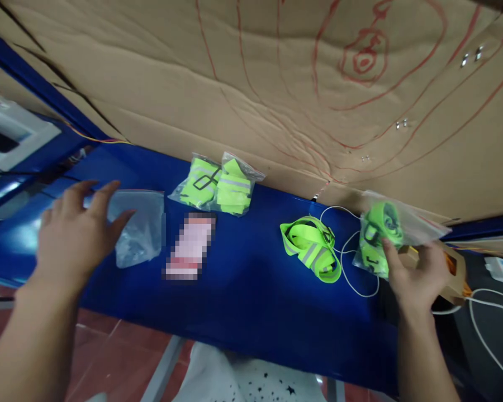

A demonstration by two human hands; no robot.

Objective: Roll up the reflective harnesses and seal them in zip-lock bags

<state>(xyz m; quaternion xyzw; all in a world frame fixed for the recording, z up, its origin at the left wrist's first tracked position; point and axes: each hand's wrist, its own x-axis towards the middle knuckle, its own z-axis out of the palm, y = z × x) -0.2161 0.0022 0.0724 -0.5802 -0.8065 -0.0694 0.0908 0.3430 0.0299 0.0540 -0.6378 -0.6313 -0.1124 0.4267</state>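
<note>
My left hand (73, 234) is spread, fingers apart, over the left side of a clear zip bag (140, 231) lying on the blue table; no strap shows in the bag. At the right, my right hand (419, 273) is on a clear zip bag holding a rolled neon-green reflective strap (379, 234). Its thumb lies across the front of the bag, and the other fingertips are partly hidden. Between my hands a loose neon-green reflective strap (312, 248) lies bunched on the table.
Two bagged green straps (218, 184) lie against the cardboard wall (255, 100), which bears red drawn lines. A blurred-out phone-shaped item (190, 245) is on the blue table (243, 296). White cable (352, 287) loops near the loose strap. An open cardboard box (455, 273) stands right.
</note>
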